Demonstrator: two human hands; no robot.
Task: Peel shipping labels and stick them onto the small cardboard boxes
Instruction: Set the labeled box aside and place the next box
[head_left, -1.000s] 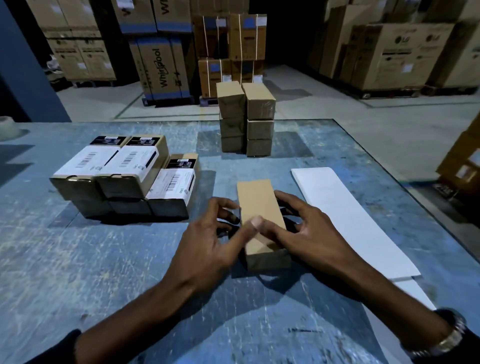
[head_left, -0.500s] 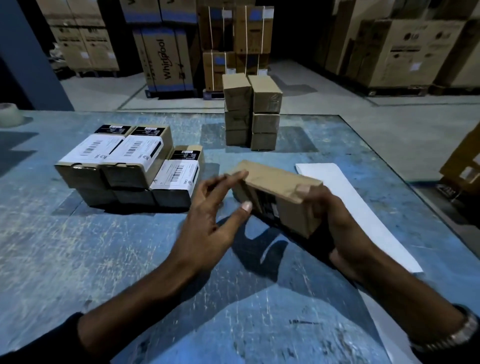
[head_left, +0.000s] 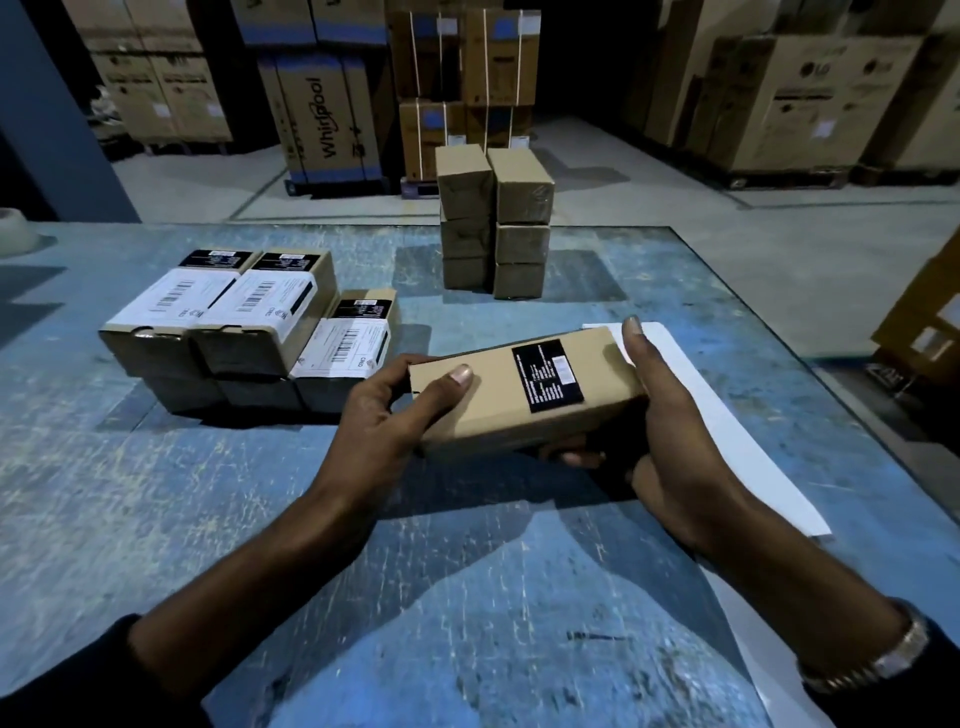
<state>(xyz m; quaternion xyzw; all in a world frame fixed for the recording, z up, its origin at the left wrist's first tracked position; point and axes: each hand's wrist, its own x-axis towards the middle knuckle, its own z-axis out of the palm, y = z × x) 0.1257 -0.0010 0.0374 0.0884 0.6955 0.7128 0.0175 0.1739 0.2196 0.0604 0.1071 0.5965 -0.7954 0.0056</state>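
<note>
I hold a small cardboard box (head_left: 498, 400) above the blue table (head_left: 156, 519), its long side running left to right and a black printed patch facing up. My left hand (head_left: 384, 421) grips its left end, thumb on top. My right hand (head_left: 660, 436) grips the right end, thumb up the side and fingers underneath. A white strip of label sheet (head_left: 727, 431) lies on the table under and beyond my right hand. To the left sits a pile of boxes with white shipping labels (head_left: 244, 322). A stack of unlabelled boxes (head_left: 493, 223) stands at the far middle.
A roll of tape (head_left: 13, 231) sits at the table's far left edge. The table's right edge runs diagonally past the label sheet. Large appliance cartons (head_left: 322, 119) stand on the warehouse floor behind, and a carton (head_left: 930, 322) sits low at the right.
The box was lifted off the table and turned over, so its black patch now faces up. My left hand, open beside it a moment ago, now grips its left end.
</note>
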